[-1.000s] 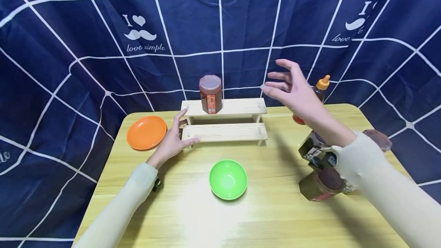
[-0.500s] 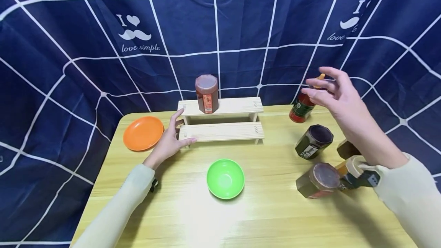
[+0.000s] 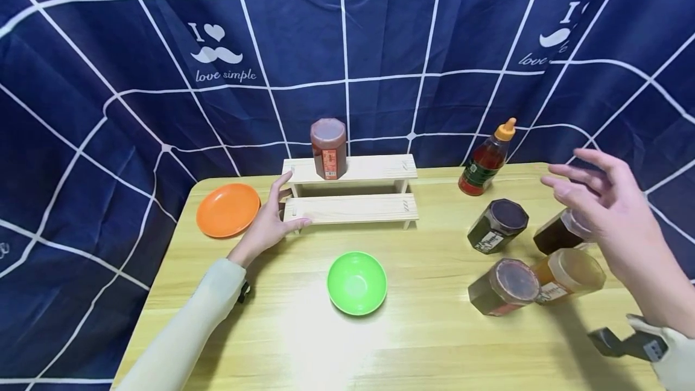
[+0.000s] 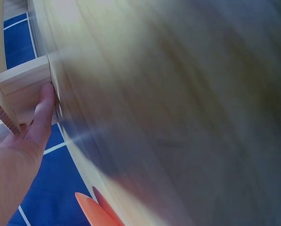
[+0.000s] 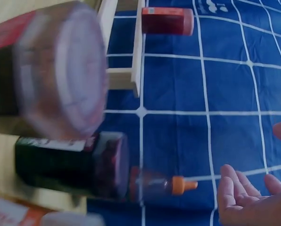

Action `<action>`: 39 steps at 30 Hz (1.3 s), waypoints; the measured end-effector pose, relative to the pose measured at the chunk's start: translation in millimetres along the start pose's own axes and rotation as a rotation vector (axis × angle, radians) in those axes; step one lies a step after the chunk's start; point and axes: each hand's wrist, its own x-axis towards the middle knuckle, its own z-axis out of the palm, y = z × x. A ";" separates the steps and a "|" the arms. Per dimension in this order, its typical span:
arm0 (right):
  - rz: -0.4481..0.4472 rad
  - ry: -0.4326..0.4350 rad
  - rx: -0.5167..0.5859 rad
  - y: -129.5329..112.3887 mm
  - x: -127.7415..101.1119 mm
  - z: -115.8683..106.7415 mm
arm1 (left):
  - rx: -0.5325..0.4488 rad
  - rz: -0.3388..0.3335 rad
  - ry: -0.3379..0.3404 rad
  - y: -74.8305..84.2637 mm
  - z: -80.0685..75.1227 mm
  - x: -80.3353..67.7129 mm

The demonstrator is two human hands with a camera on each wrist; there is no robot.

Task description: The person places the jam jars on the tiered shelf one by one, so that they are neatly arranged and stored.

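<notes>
The rack [image 3: 353, 209] is gripped at its left end by the left hand [image 3: 267, 220]. The right hand [image 3: 619, 207] is held empty, fingers loosely bent, near the upright brown jar [image 3: 556, 235], located to its lower left.

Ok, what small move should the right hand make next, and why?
Probably lower the right hand and grip the dark brown, pale-lidded jar: the hand holds nothing, and that jar appears right beside it in the head view. Meanwhile the left hand grips the left end of the pale two-tier wooden shelf, which bears just one reddish-brown, faceted jar.
</notes>
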 end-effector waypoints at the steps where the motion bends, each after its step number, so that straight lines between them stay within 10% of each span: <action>1: -0.027 0.000 0.014 2.9 -4.4 -5.3 | 0.000 0.001 0.001 0.2 0.6 0.2; 16: -0.278 0.084 0.200 43.5 -53.9 -50.1 | -0.002 0.016 -0.004 -2.3 -2.1 -1.2; 39: -0.048 0.149 -0.088 94.6 -105.4 -79.0 | 0.012 -0.003 0.002 -3.7 -1.3 -0.1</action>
